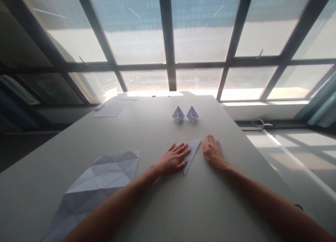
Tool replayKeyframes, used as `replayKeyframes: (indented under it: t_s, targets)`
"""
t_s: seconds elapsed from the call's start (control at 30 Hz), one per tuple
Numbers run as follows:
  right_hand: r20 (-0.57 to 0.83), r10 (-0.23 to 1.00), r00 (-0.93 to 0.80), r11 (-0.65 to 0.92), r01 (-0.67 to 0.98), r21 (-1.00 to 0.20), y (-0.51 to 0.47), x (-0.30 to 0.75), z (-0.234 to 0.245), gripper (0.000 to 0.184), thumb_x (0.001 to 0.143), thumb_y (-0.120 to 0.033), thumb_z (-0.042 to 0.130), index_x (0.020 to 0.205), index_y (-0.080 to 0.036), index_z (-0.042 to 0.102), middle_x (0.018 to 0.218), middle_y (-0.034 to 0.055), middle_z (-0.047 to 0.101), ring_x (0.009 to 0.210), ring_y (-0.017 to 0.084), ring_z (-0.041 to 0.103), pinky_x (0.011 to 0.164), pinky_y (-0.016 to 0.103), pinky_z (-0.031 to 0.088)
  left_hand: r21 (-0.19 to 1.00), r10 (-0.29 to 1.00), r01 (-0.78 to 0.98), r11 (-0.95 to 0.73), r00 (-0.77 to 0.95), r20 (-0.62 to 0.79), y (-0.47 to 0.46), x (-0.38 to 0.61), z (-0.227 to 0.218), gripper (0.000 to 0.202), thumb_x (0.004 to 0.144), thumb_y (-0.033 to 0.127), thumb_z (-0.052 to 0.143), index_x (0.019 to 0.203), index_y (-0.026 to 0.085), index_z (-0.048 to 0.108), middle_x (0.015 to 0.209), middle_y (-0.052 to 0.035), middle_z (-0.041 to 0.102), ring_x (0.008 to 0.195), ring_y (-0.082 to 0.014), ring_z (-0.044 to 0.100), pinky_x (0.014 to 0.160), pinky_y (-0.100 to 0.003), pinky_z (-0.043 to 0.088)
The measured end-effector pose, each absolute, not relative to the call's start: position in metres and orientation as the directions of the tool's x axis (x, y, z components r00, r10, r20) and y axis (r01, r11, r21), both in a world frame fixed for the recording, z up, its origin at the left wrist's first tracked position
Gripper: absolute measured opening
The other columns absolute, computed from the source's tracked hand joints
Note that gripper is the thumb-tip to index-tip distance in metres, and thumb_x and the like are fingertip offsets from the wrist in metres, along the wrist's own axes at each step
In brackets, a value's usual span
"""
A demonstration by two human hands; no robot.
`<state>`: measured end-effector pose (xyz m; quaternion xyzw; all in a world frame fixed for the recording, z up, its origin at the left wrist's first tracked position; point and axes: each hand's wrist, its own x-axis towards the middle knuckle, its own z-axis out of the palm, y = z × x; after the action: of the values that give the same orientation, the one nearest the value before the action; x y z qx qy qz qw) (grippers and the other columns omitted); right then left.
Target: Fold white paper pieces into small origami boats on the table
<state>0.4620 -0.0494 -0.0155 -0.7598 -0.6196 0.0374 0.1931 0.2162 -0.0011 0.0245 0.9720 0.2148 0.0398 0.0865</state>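
Note:
A white paper folded into a triangle lies flat on the grey table. My left hand rests on the triangle's left part, fingers stretched out flat. My right hand lies palm down on the table just right of the paper's upper corner, fingers extended, holding nothing. Farther back stand two small folded paper boats, one on the left and one on the right, side by side.
A large creased white sheet lies at the near left. More flat sheets sit at the table's far left corner. Large windows rise behind the table. A cable lies on the sill at right.

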Motion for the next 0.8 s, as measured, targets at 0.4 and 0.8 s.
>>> replayKeyframes:
  t_s: [0.4, 0.8]
  targets:
    - [0.107, 0.979, -0.175, 0.199, 0.938, -0.285, -0.057, 0.442, 0.007, 0.064, 0.098, -0.047, 0.03, 0.151, -0.01, 0.031, 0.157, 0.0151, 0.027, 0.147, 0.024, 0.017, 0.118, 0.049, 0.006, 0.205, 0.479, 0.458, -0.865, 0.876, 0.063, 0.001, 0.217, 0.019, 0.048, 0.104, 0.041, 0.025, 0.152, 0.035, 0.025, 0.16, -0.0011, 0.021, 0.147, -0.0218, 0.017, 0.119, -0.046, 0.01]
    - [0.033, 0.969, -0.244, 0.241, 0.915, -0.325, -0.078, 0.411, 0.009, 0.12, 0.073, -0.083, 0.047, 0.154, -0.004, 0.01, 0.159, 0.0215, 0.011, 0.148, 0.033, 0.0, 0.117, 0.052, -0.001, 0.2, 0.481, 0.46, -0.865, 0.874, 0.072, 0.002, 0.218, 0.014, 0.055, 0.102, 0.037, 0.034, 0.154, 0.034, 0.017, 0.16, -0.0008, 0.02, 0.148, -0.0217, 0.016, 0.119, -0.045, 0.01]
